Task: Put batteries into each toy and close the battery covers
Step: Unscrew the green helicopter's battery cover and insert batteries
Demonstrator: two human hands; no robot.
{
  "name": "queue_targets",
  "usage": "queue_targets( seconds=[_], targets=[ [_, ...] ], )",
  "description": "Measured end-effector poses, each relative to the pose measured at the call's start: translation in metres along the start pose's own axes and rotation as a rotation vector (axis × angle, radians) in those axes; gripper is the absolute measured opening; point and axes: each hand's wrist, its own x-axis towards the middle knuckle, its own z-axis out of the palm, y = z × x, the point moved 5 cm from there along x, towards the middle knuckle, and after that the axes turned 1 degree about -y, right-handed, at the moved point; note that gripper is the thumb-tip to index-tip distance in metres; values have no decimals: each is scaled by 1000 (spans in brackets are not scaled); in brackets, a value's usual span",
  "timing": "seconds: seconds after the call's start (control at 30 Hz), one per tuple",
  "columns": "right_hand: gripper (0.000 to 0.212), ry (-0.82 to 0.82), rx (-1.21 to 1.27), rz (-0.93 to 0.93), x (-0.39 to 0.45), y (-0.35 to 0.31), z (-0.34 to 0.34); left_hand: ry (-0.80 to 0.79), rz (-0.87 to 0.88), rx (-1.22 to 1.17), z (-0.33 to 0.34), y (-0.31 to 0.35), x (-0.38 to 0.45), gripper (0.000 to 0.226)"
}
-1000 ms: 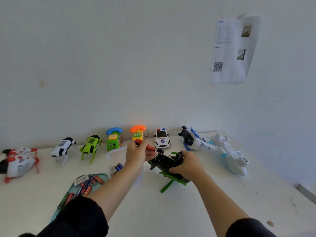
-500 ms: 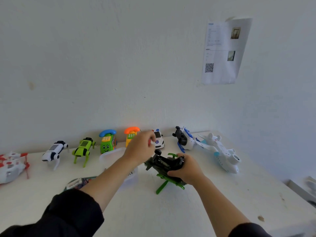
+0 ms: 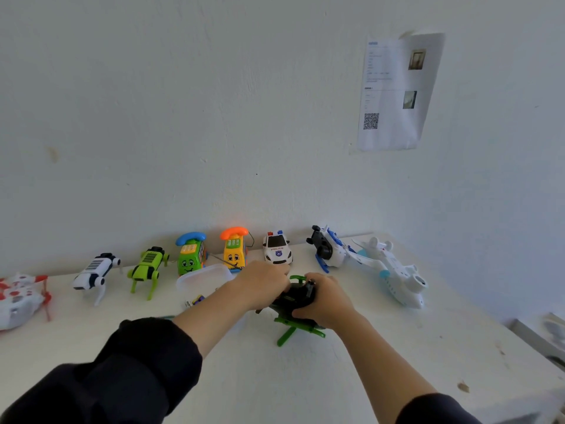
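Batteries (image 3: 195, 300), small cylinders in mixed colours, peek from under a clear plastic tub (image 3: 204, 278) on the white worktop (image 3: 351, 377), just left of the person's left forearm. In the head view, the one view given, the toy being worked on is a black toy helicopter with green plastic skids (image 3: 298, 304). It sits near the middle of the worktop, in front of a row of other toys along the wall.

The right hand (image 3: 325, 301) has its grip curled round the helicopter's black body from the right, holding it steady. The left hand (image 3: 264, 281) lies against the toy's upper left side with its fingers bent down onto it. Whether that grip has a battery or a cover in it I cannot tell, because the hand hides its own fingertips and the compartment.

My reading is that this is the loading step for the helicopter, with the left hand working at the battery bay. The next move likely calls for seating the cell flat with its poles the right way, while the right hand keeps the body from rolling on its skids. Only then can the cover go on.
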Motion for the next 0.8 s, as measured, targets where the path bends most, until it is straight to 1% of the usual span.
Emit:
queue_targets(
  seconds=[0.1, 0.17, 0.27, 0.37, 0.43, 0.5, 0.57, 0.6, 0.67, 0.73, 0.8],
  targets=[
    [36, -1, -19, 1, 3, -3, 2, 5, -23, -54, 5, -3, -4, 17],
    [35, -10, -9, 16, 5, -2, 2, 67, -86, -176, 5, -13, -9, 17],
    [40, -29, 15, 43, 9, 0, 2, 108, -288, -333, 14, -46, -24, 12],
    [40, -47, 6, 47, 12, -4, 6, 62, -486, -367, 39, -76, -44, 10],
    [39, -47, 11, 57, 14, -5, 7, 74, -603, -500, 53, -89, -55, 6],
    [39, -50, 16, 68, 16, -5, 6, 113, -723, -634, 61, -100, -64, 10],
    [38, -48, 20, 82, 18, -5, 5, 109, -829, -689, 69, -115, -76, 9],
    [37, -39, 27, 91, 19, -5, 4, 85, -866, -681, 72, -121, -82, 6],
    [37, -19, 45, 108, 20, -5, 2, -18, -933, -631, 82, -129, -95, 4],
    [37, -16, 64, 108, 21, -9, 4, -195, -948, -616, 100, -127, -102, 9],
    [37, -28, 71, 102, 22, -13, 8, -440, -896, -620, 124, -111, -103, 16]
  ],
)
